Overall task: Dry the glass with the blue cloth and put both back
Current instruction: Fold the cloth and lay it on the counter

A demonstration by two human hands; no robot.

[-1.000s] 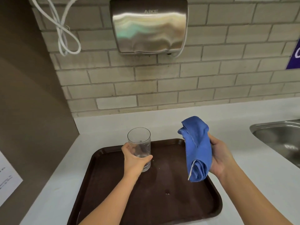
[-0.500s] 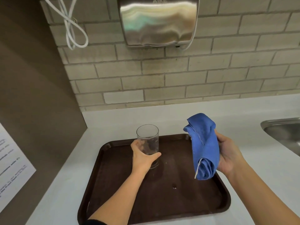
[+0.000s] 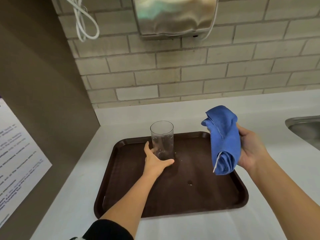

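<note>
Your left hand [image 3: 154,161] is wrapped around the lower part of the glass [image 3: 162,139], thumb across the front near its base, the other fingers hidden behind it. The glass stands upright at about eleven o'clock on the brown tray [image 3: 173,191]; whether its base rests on the tray or is just off it, your hand covers that and I cannot tell. A few specks show through the clear wall, too small to make out.

Your right hand [image 3: 252,149] grasps the blue cloth [image 3: 224,141], bunched and hanging in a long fold over the tray's two o'clock corner, held up clear of the tray. Your palm and fingertips are mostly hidden behind the cloth; a thin pale strip dangles from its lower end.

There's a small spot on the tray at about four o'clock of the glass. At twelve o'clock on the tiled wall, a metal hand dryer [image 3: 174,14] is cut off by the top edge, and a looped white cable [image 3: 84,23] hangs to its left. At three o'clock only a corner of the steel sink [image 3: 306,129] shows. At nine o'clock, a printed notice [image 3: 15,153], its text blurred.
</note>
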